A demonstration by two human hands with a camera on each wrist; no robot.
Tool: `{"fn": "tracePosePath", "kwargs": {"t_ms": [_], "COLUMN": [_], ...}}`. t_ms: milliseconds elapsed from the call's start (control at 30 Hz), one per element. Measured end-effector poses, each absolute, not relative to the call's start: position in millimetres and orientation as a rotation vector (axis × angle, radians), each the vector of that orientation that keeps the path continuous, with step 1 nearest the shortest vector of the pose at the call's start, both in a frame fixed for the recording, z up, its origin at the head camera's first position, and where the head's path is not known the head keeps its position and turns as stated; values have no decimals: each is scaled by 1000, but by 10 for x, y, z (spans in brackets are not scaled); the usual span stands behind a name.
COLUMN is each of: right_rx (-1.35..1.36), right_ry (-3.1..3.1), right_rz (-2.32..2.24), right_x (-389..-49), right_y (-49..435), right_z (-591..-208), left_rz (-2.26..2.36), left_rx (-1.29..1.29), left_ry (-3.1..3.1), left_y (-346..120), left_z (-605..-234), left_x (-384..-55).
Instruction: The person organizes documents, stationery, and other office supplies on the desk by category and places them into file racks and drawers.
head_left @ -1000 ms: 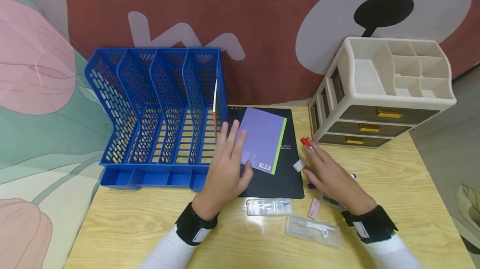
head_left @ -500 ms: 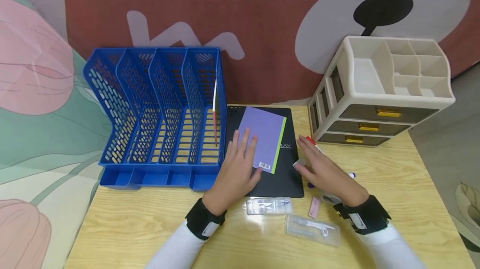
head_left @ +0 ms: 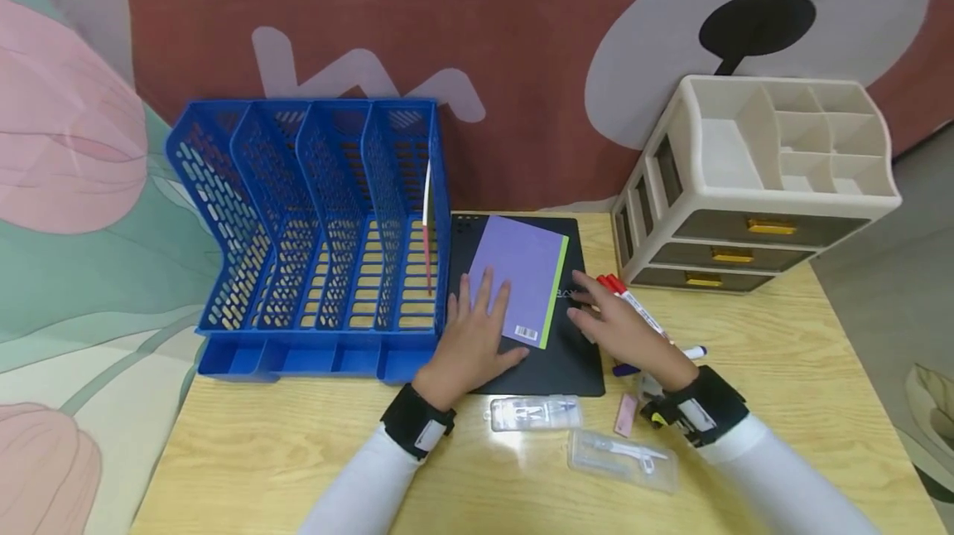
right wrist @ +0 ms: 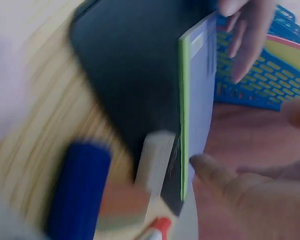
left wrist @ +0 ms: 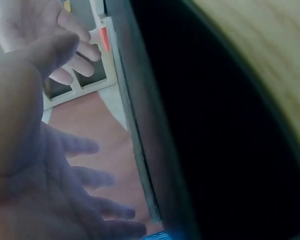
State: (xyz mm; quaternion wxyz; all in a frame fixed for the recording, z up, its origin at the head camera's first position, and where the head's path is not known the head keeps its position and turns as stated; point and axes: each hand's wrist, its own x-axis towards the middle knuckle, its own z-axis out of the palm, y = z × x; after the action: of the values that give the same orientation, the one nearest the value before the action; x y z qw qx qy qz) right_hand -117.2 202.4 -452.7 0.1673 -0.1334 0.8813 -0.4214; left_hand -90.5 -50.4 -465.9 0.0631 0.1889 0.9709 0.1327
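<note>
A purple notebook (head_left: 514,270) with a green edge lies on a black folder-like pad (head_left: 581,369). My left hand (head_left: 469,349) is spread over the notebook's lower left, its fingers fairly straight; in the left wrist view the same hand (left wrist: 55,185) holds nothing. My right hand (head_left: 622,332) hovers by the notebook's green edge with bent, loose fingers and an empty grasp. In the right wrist view a fingertip (right wrist: 202,165) is close to that edge; whether it touches is unclear. A small white block (right wrist: 155,160) sits at the pad's edge, hidden under the right hand from above.
A blue file rack (head_left: 320,270) stands left, with a thin book (head_left: 427,228) in its right slot. Beige drawers (head_left: 753,204) stand right. Red-capped markers (head_left: 626,295), a blue-capped marker (head_left: 696,351), a pink eraser (head_left: 625,415) and clear cases (head_left: 535,412) lie nearby.
My left hand has shifted right and down onto the notebook. The right hand has moved left from over the red-capped markers to the notebook's edge, leaving the markers more exposed.
</note>
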Motion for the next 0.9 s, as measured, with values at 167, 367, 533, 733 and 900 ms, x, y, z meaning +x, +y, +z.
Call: {"fn": "tracePosePath", "kwargs": {"t_ms": [167,367,533,733,900], "right_rx": [-168,114,273,370,404], "right_ry": [2240,1844,1638,1524,1520], "right_rz": [-1473,-1865,-2053,-2132,-2102], "right_x": [-1280,-1363,-1396,-1445,-1494], "right_y": [1886,1795,1813,1828,1859], "right_z": [-4526,-4506,-4519,-4512,-4535], "left_rz": [400,368,285,236,201], "left_rx": [545,524,526,526,531], "left_ry": [2886,2862,2855,2853,2872], "left_y": [-519,-502,-504,-501,-487], "left_z": [-4719,-4780,-4791,-4788,-4782], "left_x": [-955,-1010,-1026,-1029,-1014]}}
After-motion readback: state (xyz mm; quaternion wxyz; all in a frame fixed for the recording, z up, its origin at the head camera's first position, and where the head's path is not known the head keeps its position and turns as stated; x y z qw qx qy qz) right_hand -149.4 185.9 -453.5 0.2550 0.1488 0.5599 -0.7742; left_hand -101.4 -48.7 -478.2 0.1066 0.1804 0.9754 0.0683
